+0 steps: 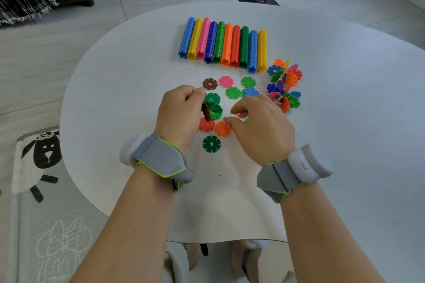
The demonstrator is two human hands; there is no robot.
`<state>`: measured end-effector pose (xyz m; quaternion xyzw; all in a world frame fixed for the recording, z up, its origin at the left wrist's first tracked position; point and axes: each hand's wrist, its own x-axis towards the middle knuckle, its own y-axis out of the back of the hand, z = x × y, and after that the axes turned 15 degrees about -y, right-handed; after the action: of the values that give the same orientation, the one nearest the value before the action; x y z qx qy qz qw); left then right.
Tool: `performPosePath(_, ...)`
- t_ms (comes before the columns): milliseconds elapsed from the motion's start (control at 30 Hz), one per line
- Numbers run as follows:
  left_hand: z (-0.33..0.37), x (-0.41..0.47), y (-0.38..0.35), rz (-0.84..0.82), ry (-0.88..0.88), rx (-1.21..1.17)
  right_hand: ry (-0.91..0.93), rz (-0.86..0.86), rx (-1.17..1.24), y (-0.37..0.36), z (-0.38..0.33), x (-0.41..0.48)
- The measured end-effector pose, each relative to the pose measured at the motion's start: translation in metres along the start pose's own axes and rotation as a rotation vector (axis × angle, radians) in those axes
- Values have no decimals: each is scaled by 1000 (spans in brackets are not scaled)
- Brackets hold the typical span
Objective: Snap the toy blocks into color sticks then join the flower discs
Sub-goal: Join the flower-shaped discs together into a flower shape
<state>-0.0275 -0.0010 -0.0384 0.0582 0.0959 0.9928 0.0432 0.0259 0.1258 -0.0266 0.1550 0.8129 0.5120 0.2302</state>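
Note:
Several finished color sticks point(224, 45) lie side by side at the back of the white table point(345, 122). Loose flower discs lie in front of them, among them a brown disc point(210, 84), a pink disc point(226, 81) and a dark green disc point(211, 144) nearest me. My left hand point(181, 112) grips a small joined cluster of green and brown discs point(212, 108) above the table. My right hand point(262, 122) hovers over the loose discs with thumb and forefinger pinched on a small reddish disc point(241, 114), mostly hidden. An orange disc point(222, 129) lies between my hands.
A large joined bunch of mixed-color discs point(285, 85) sits at the right of the loose ones. Grey straps with white pods wrap both wrists. The table's front edge is close to my body; a sheep-patterned mat point(39, 167) lies on the floor at left.

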Motion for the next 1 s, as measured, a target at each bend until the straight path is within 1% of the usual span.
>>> performPosePath(367, 2, -1, -5, -19, -9, 3, 72, -84, 5, -1, 6, -1)
performPosePath(500, 2, -2, -6, -41, 1, 20, 84, -97, 41, -1, 6, 1)
performPosePath(600, 4, -2, -6, -64, 32, 11, 80, -69, 168, -1, 6, 2)
performPosePath(700, 4, -2, -6, -80, 49, 10, 31, -30, 409, 4, 7, 3)
performPosePath(800, 3, -1, -6, -88, 45, 29, 26, -114, 665, 9, 9, 0)
performPosePath(867, 3, -1, -6, -89, 35, 39, 57, -131, 726, 9, 9, -1)
performPosePath(1000, 6, -3, -5, -145, 19, 28, 112, -110, 742, 8, 5, -3)
